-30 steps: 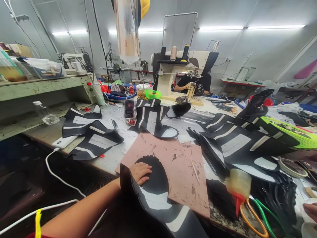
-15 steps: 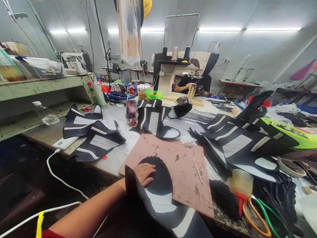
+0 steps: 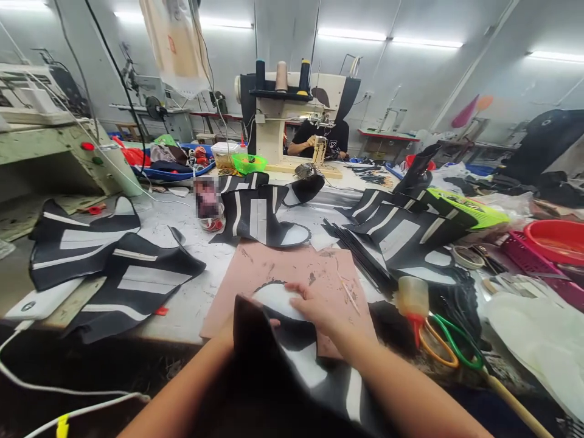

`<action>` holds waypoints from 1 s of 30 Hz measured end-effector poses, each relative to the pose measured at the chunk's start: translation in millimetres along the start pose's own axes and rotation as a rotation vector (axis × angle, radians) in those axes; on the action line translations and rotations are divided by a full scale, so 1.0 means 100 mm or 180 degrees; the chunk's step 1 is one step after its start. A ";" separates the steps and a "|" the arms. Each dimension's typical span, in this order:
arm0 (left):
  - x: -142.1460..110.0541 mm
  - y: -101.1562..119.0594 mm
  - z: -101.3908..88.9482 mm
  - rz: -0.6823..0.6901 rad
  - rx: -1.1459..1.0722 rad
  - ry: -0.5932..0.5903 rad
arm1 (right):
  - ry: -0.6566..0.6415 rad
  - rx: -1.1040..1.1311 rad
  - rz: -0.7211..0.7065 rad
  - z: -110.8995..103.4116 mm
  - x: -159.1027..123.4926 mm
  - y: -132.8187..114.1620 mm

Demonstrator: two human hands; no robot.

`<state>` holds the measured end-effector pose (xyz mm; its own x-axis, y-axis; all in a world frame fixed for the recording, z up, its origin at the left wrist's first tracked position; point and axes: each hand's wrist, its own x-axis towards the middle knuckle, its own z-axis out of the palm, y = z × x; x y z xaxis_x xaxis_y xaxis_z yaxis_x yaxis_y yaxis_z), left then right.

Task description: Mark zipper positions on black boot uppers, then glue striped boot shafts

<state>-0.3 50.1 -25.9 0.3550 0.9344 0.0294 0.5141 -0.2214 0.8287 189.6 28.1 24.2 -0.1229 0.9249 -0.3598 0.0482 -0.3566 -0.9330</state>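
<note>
A black boot upper (image 3: 319, 389) with white reinforcing strips lies in front of me, its near flap raised toward the camera. Over its scalloped toe is a white oval toe patch (image 3: 278, 300). My right hand (image 3: 317, 310) grips the patch at its right edge, fingers pointing left. Most of my left hand (image 3: 274, 323) is hidden behind the raised flap; only a fingertip shows, close to the patch's lower edge, and its grip cannot be made out. Beneath the toe is a worn pink board (image 3: 255, 258).
More boot uppers lie left (image 3: 150, 280), ahead (image 3: 249, 213) and right (image 3: 396, 234). A glue bottle (image 3: 413, 298) and scissors (image 3: 440, 347) sit at the right. A white power bank (image 3: 43, 301) trails a cable. Beyond, a person works behind a sewing machine (image 3: 274, 140).
My right hand has come in from the right, and the white patch now covers part of the toe. My left hand has drawn back behind the flap. The view has shifted rightward.
</note>
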 end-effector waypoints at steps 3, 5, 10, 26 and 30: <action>-0.05 -0.01 -0.12 -0.0504 -0.0841 0.0008 | 0.0107 -0.0248 -0.0037 0.00 0.10 0.12; -0.06 -0.01 -0.14 -0.0786 -0.1159 0.0076 | 0.0096 -0.0359 -0.0088 -0.04 0.15 0.16; -0.03 -0.03 -0.12 -0.0997 -0.1124 0.0120 | 0.0061 -0.0566 -0.0129 -0.12 0.19 0.21; 0.01 0.13 -0.17 -0.0291 0.0963 -0.0187 | 0.0421 -0.2269 -0.0773 -0.21 0.13 0.20; -0.01 0.24 -0.13 0.0757 0.2399 -0.0391 | 0.0013 -0.3538 -0.1768 -0.20 0.18 0.07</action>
<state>1.6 47.2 0.8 0.5824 0.8107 0.0596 0.7875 -0.5809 0.2059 207.6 44.7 11.5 -0.3921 0.9159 0.0853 0.8042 0.3864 -0.4517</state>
